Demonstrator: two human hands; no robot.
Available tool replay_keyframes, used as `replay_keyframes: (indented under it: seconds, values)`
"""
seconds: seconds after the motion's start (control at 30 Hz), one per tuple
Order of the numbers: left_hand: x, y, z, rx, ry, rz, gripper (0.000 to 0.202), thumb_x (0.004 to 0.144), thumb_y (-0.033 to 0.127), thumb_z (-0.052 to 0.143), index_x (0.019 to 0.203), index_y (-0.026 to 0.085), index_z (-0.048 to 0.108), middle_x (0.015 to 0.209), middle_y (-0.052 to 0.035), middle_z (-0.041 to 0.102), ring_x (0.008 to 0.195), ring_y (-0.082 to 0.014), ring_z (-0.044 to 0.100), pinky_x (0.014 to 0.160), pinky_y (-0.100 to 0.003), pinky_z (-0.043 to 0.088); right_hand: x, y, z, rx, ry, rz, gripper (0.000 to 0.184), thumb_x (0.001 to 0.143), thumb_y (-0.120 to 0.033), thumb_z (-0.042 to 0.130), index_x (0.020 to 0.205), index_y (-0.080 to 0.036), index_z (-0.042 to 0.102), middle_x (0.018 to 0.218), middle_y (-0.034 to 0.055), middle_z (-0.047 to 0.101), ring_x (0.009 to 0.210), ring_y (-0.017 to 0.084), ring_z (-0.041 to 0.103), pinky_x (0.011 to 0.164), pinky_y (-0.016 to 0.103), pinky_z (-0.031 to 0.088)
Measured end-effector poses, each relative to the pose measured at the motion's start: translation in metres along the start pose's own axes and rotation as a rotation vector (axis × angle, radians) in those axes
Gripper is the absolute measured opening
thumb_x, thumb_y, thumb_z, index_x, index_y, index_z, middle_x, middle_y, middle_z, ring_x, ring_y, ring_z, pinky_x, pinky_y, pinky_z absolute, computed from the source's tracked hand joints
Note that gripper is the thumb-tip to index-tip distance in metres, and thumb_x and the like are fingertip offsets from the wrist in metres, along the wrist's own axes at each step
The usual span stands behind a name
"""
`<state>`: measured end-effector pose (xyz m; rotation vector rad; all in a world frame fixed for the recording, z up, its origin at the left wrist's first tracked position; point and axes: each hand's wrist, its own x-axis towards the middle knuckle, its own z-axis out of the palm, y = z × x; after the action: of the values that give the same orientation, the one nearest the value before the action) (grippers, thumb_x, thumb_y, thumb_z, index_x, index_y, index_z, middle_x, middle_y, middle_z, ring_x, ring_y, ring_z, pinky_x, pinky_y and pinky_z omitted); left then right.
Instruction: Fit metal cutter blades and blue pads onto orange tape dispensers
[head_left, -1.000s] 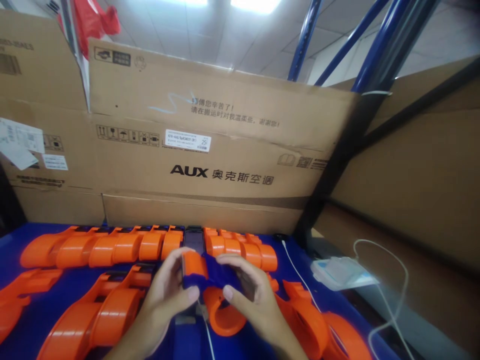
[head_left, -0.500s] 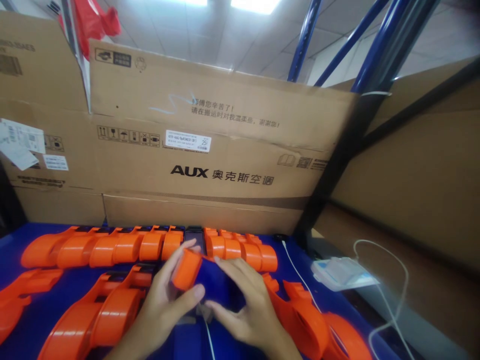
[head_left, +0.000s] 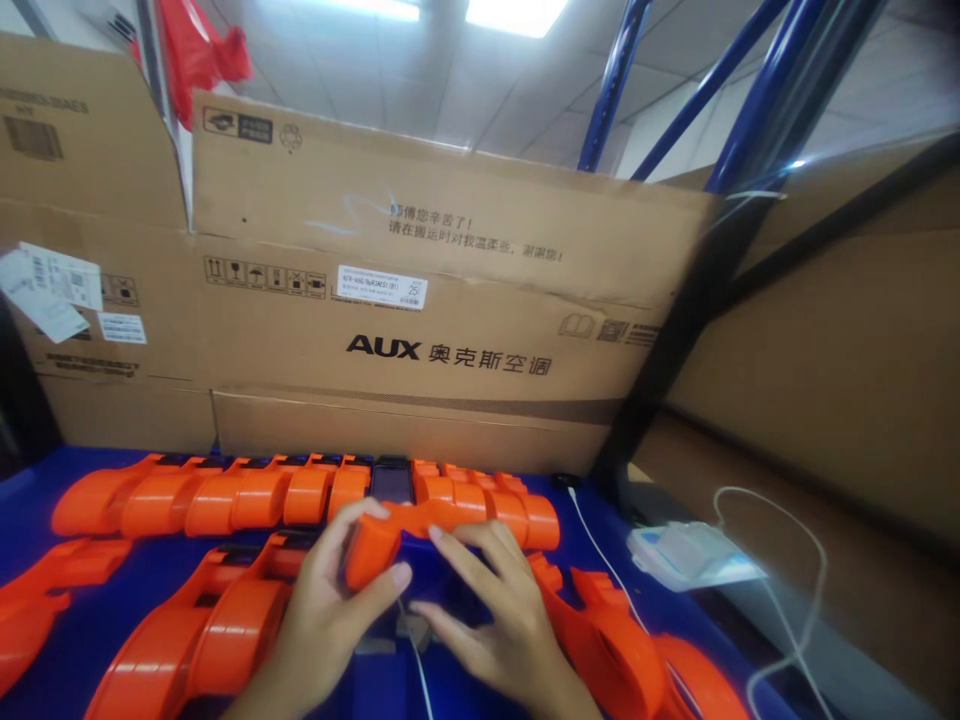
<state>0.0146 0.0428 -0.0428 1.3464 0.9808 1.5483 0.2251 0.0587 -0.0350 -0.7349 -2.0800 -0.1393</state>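
My left hand (head_left: 326,600) holds an orange plastic piece (head_left: 373,550) with a rounded end and a narrower arm. The thumb lies on its near side and the fingers curl behind it. At the other end of the piece, the fingertips of my right hand (head_left: 499,605) touch its upper edge, with the thumb lower down and apart from the index finger. Dark blue shows between the hands; whether it belongs to the piece or to the table cannot be told. Just below the hands are a small grey block (head_left: 414,630) and a white cable (head_left: 421,675).
Several similar orange pieces (head_left: 255,497) line the back of the blue table (head_left: 45,490), and others (head_left: 232,630) lie at both sides. A dark rectangular device (head_left: 392,482) stands in the back row. Behind is a large cardboard sheet (head_left: 450,410); at right, a white packet (head_left: 694,553) with cables.
The held orange piece has turned a little, and more of its upper arm now shows between my hands. The view has shifted slightly.
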Motion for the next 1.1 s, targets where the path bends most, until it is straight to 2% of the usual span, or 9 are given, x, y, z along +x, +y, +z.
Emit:
replay_keyframes:
  seconds: [0.27, 0.5, 0.6, 0.67, 0.8, 0.9, 0.97, 1.03, 1.1]
  values:
    - [0.000, 0.001, -0.002, 0.025, 0.032, 0.012, 0.041, 0.073, 0.035, 0.081, 0.110, 0.029, 0.063, 0.106, 0.0003, 0.068, 0.098, -0.0238, 0.065, 0.086, -0.033, 0.053, 0.001, -0.003, 0.000, 0.000, 0.000, 0.010, 0.066, 0.082, -0.028, 0.078, 0.142, -0.031, 0.052, 0.113, 0.0112, 0.065, 0.098, 0.029, 0.064, 0.085, 0.050, 0.055]
    - [0.002, -0.001, -0.001, 0.018, 0.036, 0.014, 0.041, 0.073, 0.037, 0.081, 0.109, 0.030, 0.065, 0.102, -0.0004, 0.071, 0.093, -0.0263, 0.068, 0.082, -0.037, 0.057, 0.002, -0.004, 0.000, 0.021, -0.011, 0.016, 0.067, 0.080, -0.026, 0.079, 0.142, -0.033, 0.052, 0.111, 0.0102, 0.065, 0.095, 0.028, 0.064, 0.082, 0.048, 0.055]
    - [-0.001, -0.001, 0.001, 0.016, 0.035, 0.013, 0.045, 0.075, 0.036, 0.080, 0.116, 0.031, 0.063, 0.112, -0.0015, 0.070, 0.104, -0.0277, 0.067, 0.091, -0.037, 0.055, 0.003, -0.005, 0.000, 0.036, -0.013, 0.023, 0.068, 0.080, -0.026, 0.079, 0.143, -0.031, 0.051, 0.111, 0.0106, 0.065, 0.095, 0.028, 0.064, 0.083, 0.047, 0.056]
    - [-0.004, 0.001, 0.004, -0.052, 0.002, 0.009, 0.056, 0.077, 0.035, 0.079, 0.129, 0.033, 0.057, 0.131, -0.0032, 0.065, 0.119, -0.0299, 0.062, 0.095, -0.037, 0.054, 0.004, -0.006, -0.002, 0.064, -0.012, 0.048, 0.069, 0.081, -0.028, 0.078, 0.144, -0.030, 0.049, 0.113, 0.0110, 0.066, 0.098, 0.029, 0.065, 0.086, 0.048, 0.055]
    - [-0.011, -0.001, 0.007, -0.140, -0.162, 0.047, 0.079, 0.081, 0.032, 0.077, 0.148, 0.039, 0.036, 0.156, -0.0043, 0.046, 0.141, -0.0321, 0.043, 0.111, -0.044, 0.043, -0.001, -0.006, -0.002, 0.220, 0.064, 0.195, 0.064, 0.089, -0.039, 0.067, 0.147, -0.025, 0.045, 0.131, 0.0136, 0.063, 0.116, 0.033, 0.062, 0.099, 0.049, 0.051]
    - [-0.012, -0.010, 0.003, 0.077, -0.250, 0.087, 0.081, 0.078, 0.030, 0.080, 0.148, 0.037, 0.039, 0.159, -0.0064, 0.042, 0.146, -0.0345, 0.034, 0.119, -0.053, 0.029, -0.011, -0.002, 0.010, 0.415, 0.140, 0.384, 0.054, 0.100, -0.051, 0.044, 0.145, -0.022, 0.047, 0.141, 0.0134, 0.058, 0.129, 0.032, 0.056, 0.108, 0.051, 0.046]
    - [-0.010, -0.016, 0.001, 0.166, -0.286, 0.088, 0.080, 0.080, 0.031, 0.079, 0.149, 0.035, 0.040, 0.160, -0.0079, 0.040, 0.147, -0.0358, 0.032, 0.120, -0.056, 0.026, -0.018, 0.001, 0.021, 0.528, 0.135, 0.549, 0.057, 0.103, -0.054, 0.029, 0.147, -0.021, 0.047, 0.146, 0.0122, 0.055, 0.139, 0.030, 0.047, 0.113, 0.052, 0.041]
    - [-0.008, -0.017, 0.002, 0.160, -0.310, 0.098, 0.074, 0.086, 0.034, 0.072, 0.151, 0.034, 0.038, 0.159, -0.0086, 0.042, 0.146, -0.0348, 0.035, 0.119, -0.056, 0.028, -0.022, 0.001, 0.029, 0.580, 0.091, 0.703, 0.061, 0.104, -0.055, 0.023, 0.150, -0.020, 0.042, 0.154, 0.0103, 0.046, 0.148, 0.026, 0.033, 0.121, 0.051, 0.029]
    - [-0.005, -0.014, 0.005, 0.131, -0.292, 0.128, 0.066, 0.090, 0.035, 0.066, 0.151, 0.032, 0.038, 0.155, -0.0080, 0.048, 0.143, -0.0331, 0.041, 0.119, -0.054, 0.030, -0.022, -0.001, 0.031, 0.606, 0.008, 0.764, 0.064, 0.104, -0.057, 0.021, 0.154, -0.020, 0.036, 0.161, 0.0087, 0.035, 0.152, 0.023, 0.019, 0.125, 0.050, 0.015]
